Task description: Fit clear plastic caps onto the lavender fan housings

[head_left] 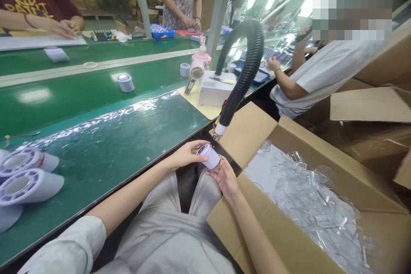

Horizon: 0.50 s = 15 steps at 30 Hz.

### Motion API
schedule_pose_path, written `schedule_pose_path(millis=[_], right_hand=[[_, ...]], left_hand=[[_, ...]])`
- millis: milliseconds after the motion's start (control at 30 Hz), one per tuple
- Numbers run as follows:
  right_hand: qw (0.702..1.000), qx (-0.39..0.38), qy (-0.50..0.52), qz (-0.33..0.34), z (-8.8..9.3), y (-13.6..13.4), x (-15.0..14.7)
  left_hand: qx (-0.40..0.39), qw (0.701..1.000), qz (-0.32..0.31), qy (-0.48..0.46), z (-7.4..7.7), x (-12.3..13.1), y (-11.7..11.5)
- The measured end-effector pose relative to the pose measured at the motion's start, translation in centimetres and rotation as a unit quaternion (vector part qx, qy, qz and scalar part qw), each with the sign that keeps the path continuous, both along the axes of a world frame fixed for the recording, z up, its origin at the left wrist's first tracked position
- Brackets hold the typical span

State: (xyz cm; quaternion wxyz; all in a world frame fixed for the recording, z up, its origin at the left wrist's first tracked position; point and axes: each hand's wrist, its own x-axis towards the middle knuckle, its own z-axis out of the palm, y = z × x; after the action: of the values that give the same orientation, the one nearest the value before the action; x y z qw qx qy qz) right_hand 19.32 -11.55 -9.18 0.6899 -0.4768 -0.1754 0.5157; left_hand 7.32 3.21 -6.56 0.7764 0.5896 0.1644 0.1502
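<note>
- Green table [105,137] runs at 10 o'clock; cardboard box [247,130] of clear parts [308,197] at 3.
- White cylinder [210,157] sits centre, with the fingers of left hand [186,154] and right hand [225,178] clamped around it.
- Holding its sides evenly looks wise.

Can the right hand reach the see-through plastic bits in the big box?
Probably yes. The cardboard box lies open just beside the right hand, with nothing covering the clear plastic pieces. But that hand, together with the left hand, is holding a white cylinder.
</note>
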Motion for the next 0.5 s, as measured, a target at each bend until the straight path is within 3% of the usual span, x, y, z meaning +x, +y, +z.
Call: schedule_pose_path(millis=[100,200,500], right_hand=[[0.999,0.017,0.001,-0.030,-0.6,0.5,0.9],[0.999,0.025,0.005,-0.035,-0.6,0.8,1.2],[0.999,-0.015,-0.036,-0.015,1.3,0.1,0.7]], left_hand=[[0.027,0.999,-0.025,0.000,0.3,2.1,1.1],[0.053,0.997,-0.051,0.005,0.8,2.4,1.6],[0.149,0.987,-0.024,0.054,2.4,-2.7,-0.1]])
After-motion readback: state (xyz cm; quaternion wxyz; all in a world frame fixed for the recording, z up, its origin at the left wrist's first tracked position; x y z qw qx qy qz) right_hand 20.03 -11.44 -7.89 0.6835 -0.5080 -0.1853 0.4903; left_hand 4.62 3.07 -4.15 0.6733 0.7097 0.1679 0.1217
